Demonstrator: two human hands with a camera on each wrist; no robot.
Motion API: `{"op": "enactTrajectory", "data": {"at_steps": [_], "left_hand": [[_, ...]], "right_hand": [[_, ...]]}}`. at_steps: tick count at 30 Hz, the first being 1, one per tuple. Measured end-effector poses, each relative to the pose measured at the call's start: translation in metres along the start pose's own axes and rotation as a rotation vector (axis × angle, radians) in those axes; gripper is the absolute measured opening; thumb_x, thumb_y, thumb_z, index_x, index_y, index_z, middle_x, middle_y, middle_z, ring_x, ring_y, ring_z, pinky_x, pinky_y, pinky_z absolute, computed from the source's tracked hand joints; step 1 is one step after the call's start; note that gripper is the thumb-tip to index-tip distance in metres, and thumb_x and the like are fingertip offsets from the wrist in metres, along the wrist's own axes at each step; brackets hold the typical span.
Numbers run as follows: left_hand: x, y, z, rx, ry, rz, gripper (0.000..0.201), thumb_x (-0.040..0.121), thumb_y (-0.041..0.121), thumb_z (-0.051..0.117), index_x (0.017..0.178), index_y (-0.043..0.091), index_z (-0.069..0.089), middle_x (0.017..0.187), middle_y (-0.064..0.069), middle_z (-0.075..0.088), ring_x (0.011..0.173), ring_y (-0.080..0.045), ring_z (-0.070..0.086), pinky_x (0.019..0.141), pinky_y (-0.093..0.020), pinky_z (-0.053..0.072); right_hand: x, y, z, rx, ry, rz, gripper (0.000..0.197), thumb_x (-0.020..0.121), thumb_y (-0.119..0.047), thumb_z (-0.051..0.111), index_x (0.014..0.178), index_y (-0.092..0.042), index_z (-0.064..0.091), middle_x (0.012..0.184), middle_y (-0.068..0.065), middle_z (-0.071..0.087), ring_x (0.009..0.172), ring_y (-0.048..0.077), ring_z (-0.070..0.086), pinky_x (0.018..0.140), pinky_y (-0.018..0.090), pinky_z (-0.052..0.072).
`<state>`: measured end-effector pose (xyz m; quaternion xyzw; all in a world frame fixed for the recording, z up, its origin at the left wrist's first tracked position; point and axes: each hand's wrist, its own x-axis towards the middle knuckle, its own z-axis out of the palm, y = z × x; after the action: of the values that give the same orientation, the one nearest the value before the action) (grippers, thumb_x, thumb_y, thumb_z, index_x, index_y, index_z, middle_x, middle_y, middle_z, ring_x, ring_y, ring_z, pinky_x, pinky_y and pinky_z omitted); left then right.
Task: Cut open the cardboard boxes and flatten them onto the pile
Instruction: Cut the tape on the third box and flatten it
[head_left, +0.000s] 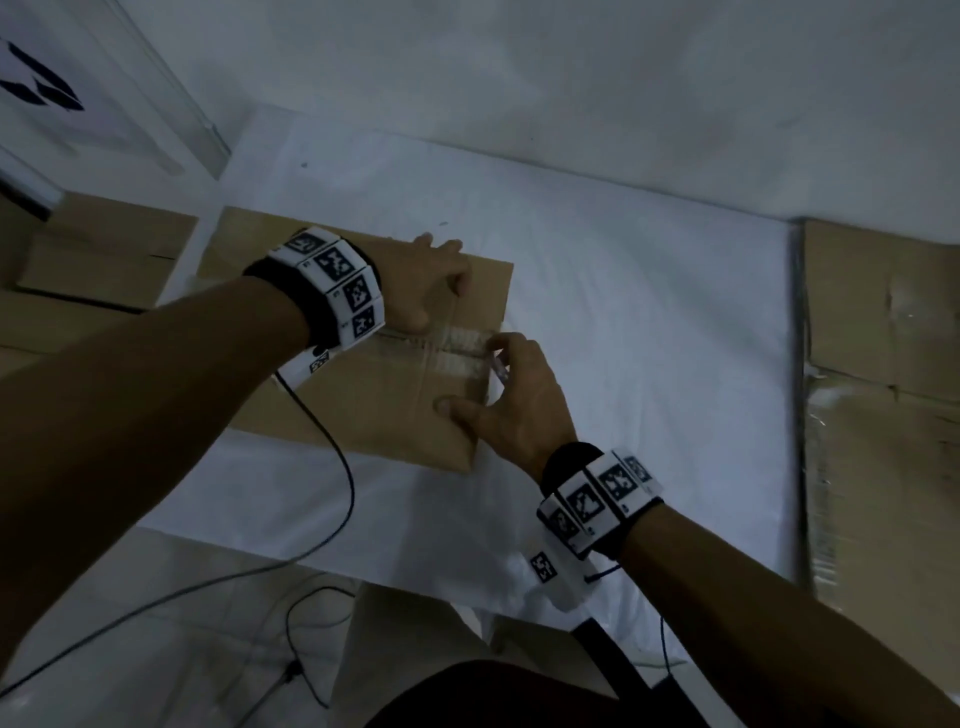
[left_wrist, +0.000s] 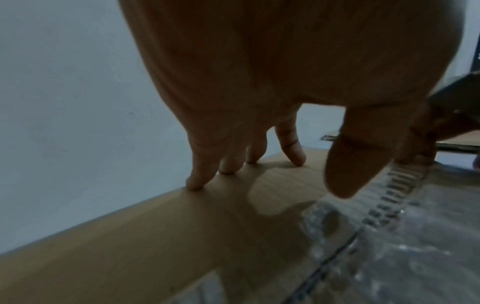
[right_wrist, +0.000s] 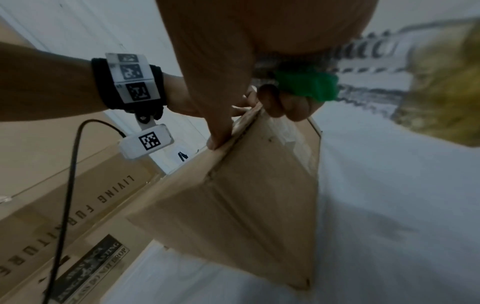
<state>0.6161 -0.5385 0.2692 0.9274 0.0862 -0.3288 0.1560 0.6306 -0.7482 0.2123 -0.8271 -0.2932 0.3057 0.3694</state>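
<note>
A brown cardboard box (head_left: 363, 395) lies on a white sheet (head_left: 649, 322), its top seam covered by clear tape (head_left: 457, 348). My left hand (head_left: 431, 286) rests on the far half of the top; its fingertips (left_wrist: 194, 185) press on the cardboard (left_wrist: 155, 236) near the far edge. My right hand (head_left: 514, 395) is at the box's right end, its fingers curled round a green-handled cutter (right_wrist: 306, 84). Its tip (head_left: 500, 370) sits at the right end of the taped seam. The right thumb (right_wrist: 218, 131) presses on the box's top edge (right_wrist: 246, 205). The blade itself is hidden.
Flattened cardboard (head_left: 883, 389) lies along the right edge of the sheet. Larger boxes (head_left: 104, 260) stand at the left, one with printed lettering (right_wrist: 64, 205). A black cable (head_left: 332, 493) hangs from my left wrist down to the floor. A white wall rises behind.
</note>
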Motion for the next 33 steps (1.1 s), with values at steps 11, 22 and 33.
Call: {"op": "enactTrajectory", "data": {"at_steps": [11,22,33], "left_hand": [[0.009,-0.008,0.002,-0.021,0.005,0.015,0.064,0.071,0.000,0.075,0.124,0.011,0.040,0.157,-0.014,0.014,0.145,-0.033,0.016,0.106,-0.048,0.037],[0.013,-0.004,0.015,0.196,0.056,0.039,0.096,0.069,0.026,0.085,0.144,0.017,0.026,0.155,-0.017,0.014,0.140,-0.038,0.022,0.111,-0.051,0.030],[-0.003,-0.009,0.015,0.308,0.089,0.148,0.080,0.090,0.043,0.062,0.150,0.004,0.027,0.156,-0.023,0.020,0.139,-0.040,0.026,0.111,-0.046,0.028]], "right_hand": [[0.006,-0.017,-0.013,0.458,-0.156,0.032,0.021,0.082,-0.030,0.077,0.094,-0.014,0.071,0.081,-0.012,0.071,0.076,0.002,0.067,0.067,0.022,0.055],[0.005,0.012,-0.035,0.207,-0.102,0.052,0.039,0.105,-0.038,0.024,0.094,-0.015,0.054,0.079,0.000,0.058,0.059,0.011,0.047,0.060,0.028,0.038],[0.015,0.021,-0.029,-0.448,-0.033,-0.360,0.032,0.093,-0.038,0.056,0.107,-0.010,0.054,0.089,0.011,0.069,0.075,0.032,0.062,0.060,0.033,0.043]]}}
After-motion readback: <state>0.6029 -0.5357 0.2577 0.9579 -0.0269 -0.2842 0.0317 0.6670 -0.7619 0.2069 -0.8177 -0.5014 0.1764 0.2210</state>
